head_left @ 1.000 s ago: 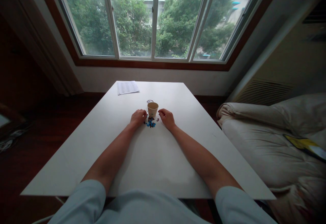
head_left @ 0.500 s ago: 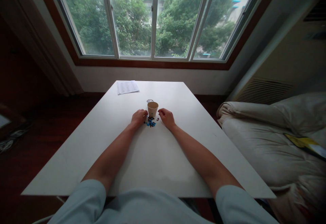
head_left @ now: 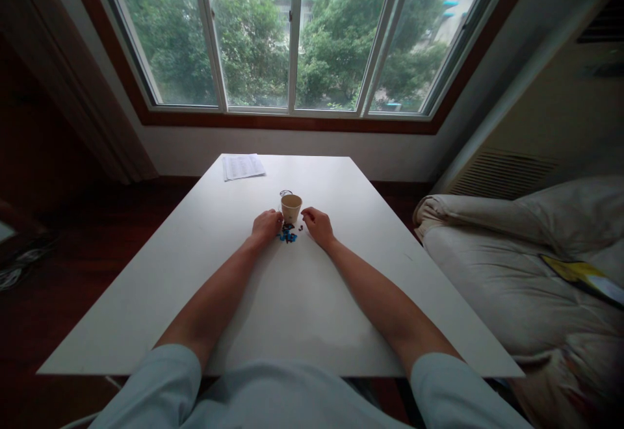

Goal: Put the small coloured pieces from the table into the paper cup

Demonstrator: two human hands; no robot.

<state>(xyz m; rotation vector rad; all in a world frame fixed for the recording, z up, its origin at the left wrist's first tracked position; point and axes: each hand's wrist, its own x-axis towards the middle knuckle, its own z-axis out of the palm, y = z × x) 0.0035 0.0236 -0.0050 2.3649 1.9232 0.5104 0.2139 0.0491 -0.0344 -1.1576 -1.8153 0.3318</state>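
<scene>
A small tan paper cup [head_left: 291,207] stands upright in the middle of the white table [head_left: 273,299]. Just in front of it lies a little heap of blue and dark beads [head_left: 288,235]. My left hand [head_left: 266,225] rests on the table to the left of the heap, fingers curled in, fingertips close to the cup's base. My right hand [head_left: 317,226] rests to the right of the heap, fingers also curled toward the beads. What either hand pinches, if anything, is too small to see.
A printed sheet of paper [head_left: 242,166] lies at the table's far left corner. A small dark looped thing [head_left: 286,192] lies just behind the cup. A pale cushioned sofa [head_left: 526,260] with a yellow booklet [head_left: 580,274] stands to the right. A window spans the far wall.
Both hands stay beside the bead heap with only slight finger shifts. The view has drifted a little; cup and beads remain in place.
</scene>
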